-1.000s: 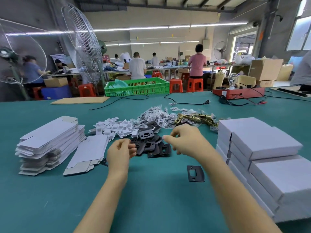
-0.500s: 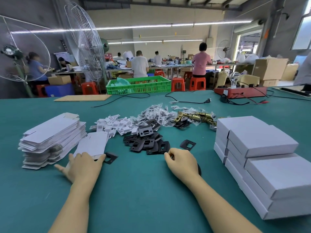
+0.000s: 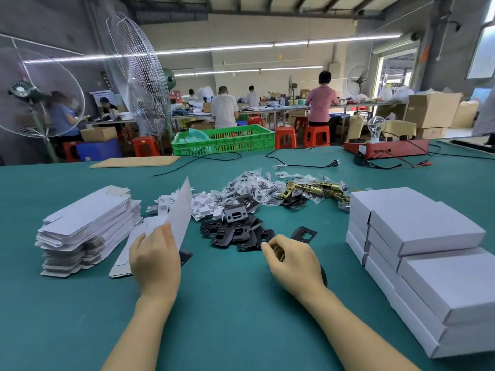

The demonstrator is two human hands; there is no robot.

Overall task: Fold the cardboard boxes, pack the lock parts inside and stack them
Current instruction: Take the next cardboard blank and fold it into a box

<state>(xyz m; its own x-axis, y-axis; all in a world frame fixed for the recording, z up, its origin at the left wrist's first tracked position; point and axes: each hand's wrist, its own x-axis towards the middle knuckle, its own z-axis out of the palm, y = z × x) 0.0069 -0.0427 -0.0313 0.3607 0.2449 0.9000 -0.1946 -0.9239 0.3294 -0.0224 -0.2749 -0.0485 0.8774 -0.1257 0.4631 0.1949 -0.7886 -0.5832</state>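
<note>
My left hand (image 3: 155, 259) grips a flat white box blank (image 3: 180, 212) and holds it tilted up off the green table (image 3: 227, 317). A tall stack of flat blanks (image 3: 88, 226) lies to its left. My right hand (image 3: 293, 261) has its fingers curled and pinches something small and dark next to the heap of black strike plates (image 3: 235, 228); what it holds is mostly hidden. One loose black plate (image 3: 304, 233) lies just beyond that hand. Bagged screws (image 3: 251, 184) and brass latches (image 3: 313, 190) lie further back. Finished white boxes (image 3: 428, 253) are stacked at the right.
Small white card inserts (image 3: 203, 206) lie behind the plates. A green crate (image 3: 225, 140), a cardboard sheet (image 3: 136, 162), a black cable with plug (image 3: 302, 164) and a red tester box (image 3: 385, 148) sit along the far edge. People work at benches beyond.
My left hand has taken one blank from beside the stack and lifted it on edge. My right hand has drawn back from the table and curled up near the plate heap.
</note>
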